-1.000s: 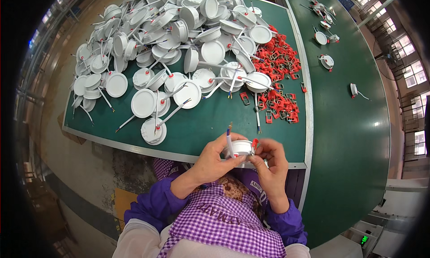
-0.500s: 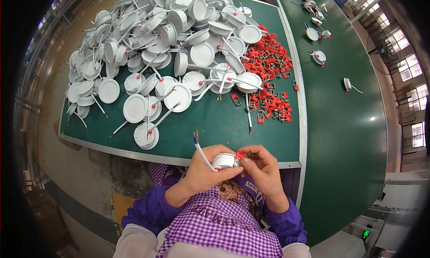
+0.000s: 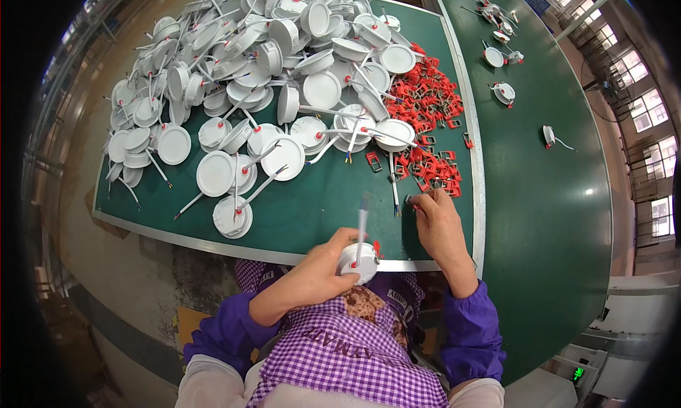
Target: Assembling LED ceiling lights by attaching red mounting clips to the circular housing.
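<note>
My left hand (image 3: pixel 320 265) is closed around the edge of a round white downlight (image 3: pixel 366 265) in front of the table's near edge. Its back faces up and its white cable stands upright, blurred at the tip. A red spring clip (image 3: pixel 377 249) sits on the light's right side. Over the table, my right hand (image 3: pixel 441 227) pinches a small red and metal clip (image 3: pixel 411 202) at its fingertips, mostly hidden by the fingers. Just beyond that hand lies a pile of red clips (image 3: pixel 425 96) with metal loops.
A large heap of white downlights (image 3: pixel 234 53) with cables covers the far left of the green table (image 3: pixel 312 216). A metal edge strip (image 3: pixel 477 195) separates it from another green surface (image 3: pixel 546 216) at right, where several lights (image 3: pixel 504 92) lie.
My right hand has left the downlight and moved forward and right to the clip pile's near edge. My left hand has turned the light, its cable now further right.
</note>
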Tool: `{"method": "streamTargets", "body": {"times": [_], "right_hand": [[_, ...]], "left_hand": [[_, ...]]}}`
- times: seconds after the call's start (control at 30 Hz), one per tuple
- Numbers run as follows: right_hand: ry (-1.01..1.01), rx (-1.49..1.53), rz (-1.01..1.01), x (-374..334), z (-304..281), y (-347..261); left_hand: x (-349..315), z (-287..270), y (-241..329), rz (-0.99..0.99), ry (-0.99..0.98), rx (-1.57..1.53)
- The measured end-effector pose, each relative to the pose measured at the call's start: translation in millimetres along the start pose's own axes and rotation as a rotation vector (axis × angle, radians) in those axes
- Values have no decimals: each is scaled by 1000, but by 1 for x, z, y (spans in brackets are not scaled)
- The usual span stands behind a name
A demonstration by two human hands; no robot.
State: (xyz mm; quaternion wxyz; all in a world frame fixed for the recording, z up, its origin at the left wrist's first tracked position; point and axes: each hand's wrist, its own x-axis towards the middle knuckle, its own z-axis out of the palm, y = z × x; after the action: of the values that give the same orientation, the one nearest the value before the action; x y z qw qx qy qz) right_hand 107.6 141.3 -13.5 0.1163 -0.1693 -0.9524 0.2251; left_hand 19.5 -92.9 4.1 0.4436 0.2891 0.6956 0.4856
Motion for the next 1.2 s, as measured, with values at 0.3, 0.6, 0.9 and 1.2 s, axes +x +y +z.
{"method": "streamTargets", "body": {"times": [0.3,0.6,0.9,1.2], "right_hand": [[93,-192,9,-2,10,-14],[200,-169,-14,-3,-1,-10],[-61,635,122,-19,-25,-70],[47,447,33,-34,-13,-85]], "left_hand": [[-11,-30,-15,118,260,-848],[-5,-22,-8,79,131,-672],[23,-1,-19,113,191,-708],[23,5,-4,147,262,-405]]}}
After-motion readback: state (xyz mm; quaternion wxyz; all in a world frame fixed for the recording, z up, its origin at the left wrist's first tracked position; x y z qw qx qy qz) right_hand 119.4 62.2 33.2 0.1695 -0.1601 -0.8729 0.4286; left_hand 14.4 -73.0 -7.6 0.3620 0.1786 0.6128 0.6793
